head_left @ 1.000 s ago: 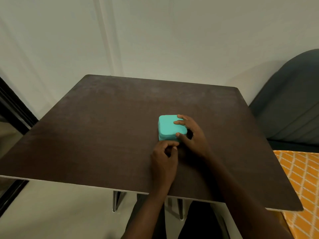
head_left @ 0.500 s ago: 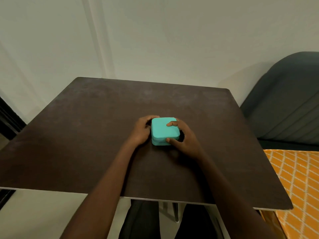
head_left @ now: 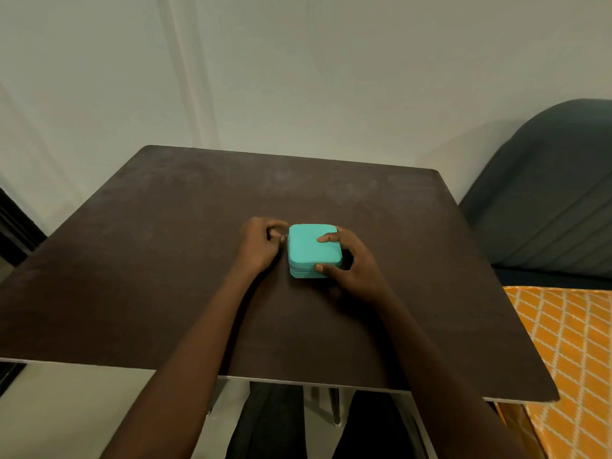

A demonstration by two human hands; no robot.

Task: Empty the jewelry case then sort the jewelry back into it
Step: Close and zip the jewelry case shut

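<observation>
A small square turquoise jewelry case sits closed near the middle of the dark brown table. My right hand grips its right side, with the index finger on the lid and the thumb on the front edge. My left hand is at the case's left side, fingers pinched on a small metal zipper pull at the seam. No jewelry is visible; the inside of the case is hidden.
A dark grey upholstered chair stands to the right of the table. An orange patterned fabric lies at the lower right. A pale wall rises behind the table's far edge.
My left hand has travelled from the case's front edge around to its left side, pinching the zipper pull. My right hand stays on the case. The camera has shifted slightly.
</observation>
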